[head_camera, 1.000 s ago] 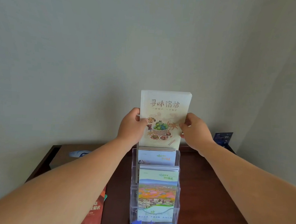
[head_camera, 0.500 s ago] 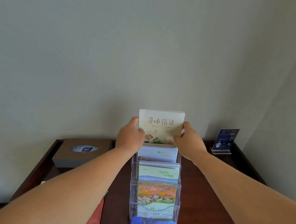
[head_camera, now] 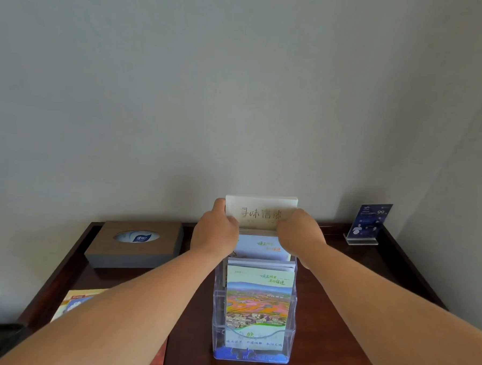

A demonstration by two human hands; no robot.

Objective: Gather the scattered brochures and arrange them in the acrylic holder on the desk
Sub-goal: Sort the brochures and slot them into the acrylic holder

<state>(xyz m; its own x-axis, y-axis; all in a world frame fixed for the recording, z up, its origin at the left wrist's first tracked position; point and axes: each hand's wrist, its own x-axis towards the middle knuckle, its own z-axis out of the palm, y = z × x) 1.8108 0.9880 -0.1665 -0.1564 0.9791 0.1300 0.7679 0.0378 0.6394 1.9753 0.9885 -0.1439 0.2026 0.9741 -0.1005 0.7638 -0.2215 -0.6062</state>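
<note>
Cream brochure stack point(head_camera: 260, 211) stood upright in the far pocket of the acrylic holder point(head_camera: 216, 320), its long axis vertical and only the title band showing above the tier in front. How deep its bottom edge sat could not be seen.

Left hand point(head_camera: 215, 232) gripped the stack's left edge, thumb curled onto the front face. Right hand point(head_camera: 301, 235) gripped the right edge the same way. The stack lay directly between the hands, neither one nearer; both reached over the holder from the near side.

Judgement: seating step, nearly done. Any remaining travel would be straight down along the stack's long axis, with even pressure on both sides so the stack does not rack in the pocket.

Middle pocket held pale blue brochures point(head_camera: 261, 247); near pocket held the landscape brochures point(head_camera: 256, 303).

One loose brochure point(head_camera: 74, 302) lay flat on the desk point(head_camera: 339, 299) at near left, beneath the left forearm, so the left hand was the closer one for it.

Tissue box point(head_camera: 136, 243) far left; small sign stand point(head_camera: 369, 224) far right.
</note>
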